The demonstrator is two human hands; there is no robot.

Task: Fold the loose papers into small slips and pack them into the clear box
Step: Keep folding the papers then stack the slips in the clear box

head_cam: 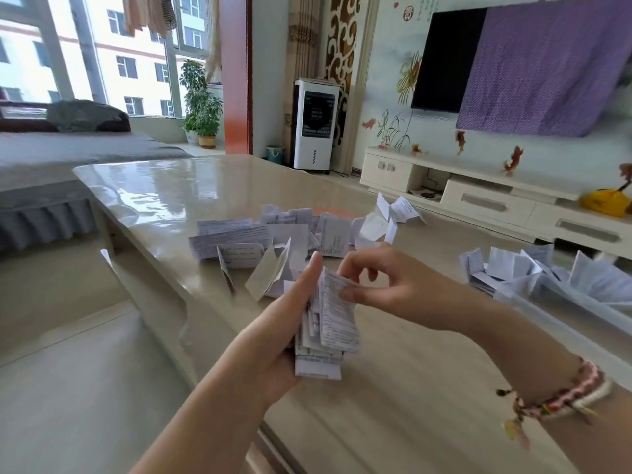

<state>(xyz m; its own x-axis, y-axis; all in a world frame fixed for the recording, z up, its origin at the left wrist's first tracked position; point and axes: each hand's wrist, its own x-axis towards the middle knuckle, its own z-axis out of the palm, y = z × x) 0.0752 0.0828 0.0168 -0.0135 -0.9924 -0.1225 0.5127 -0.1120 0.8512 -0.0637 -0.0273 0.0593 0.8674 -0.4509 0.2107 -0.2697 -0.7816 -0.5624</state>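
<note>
Fingers of the left hand (290,323) are lying nearly straight and close together along the far side of a stack of folded slips (325,333), the palm cradling the stack above the table edge. The right hand (386,285) is curling over the stack's top, its thumb and forefinger pinching the upper edge of the outermost slip (337,314), the other fingers bending loosely above it. A braided bracelet (561,398) is circling the right wrist.

Beyond the hands, a scatter of loose papers (273,237) is lying on the table (164,193), some flat, some standing half-folded. To the right, the clear box (554,289) is sitting on the table, already holding many upright slips (506,265); its walls are showing blurred.

The glossy beige table is reflecting window light. Behind it, a white air cooler (316,126), a low cabinet (478,189), a wall television (448,59) half-covered by purple cloth (547,66), and a potted plant (201,104) are standing.
</note>
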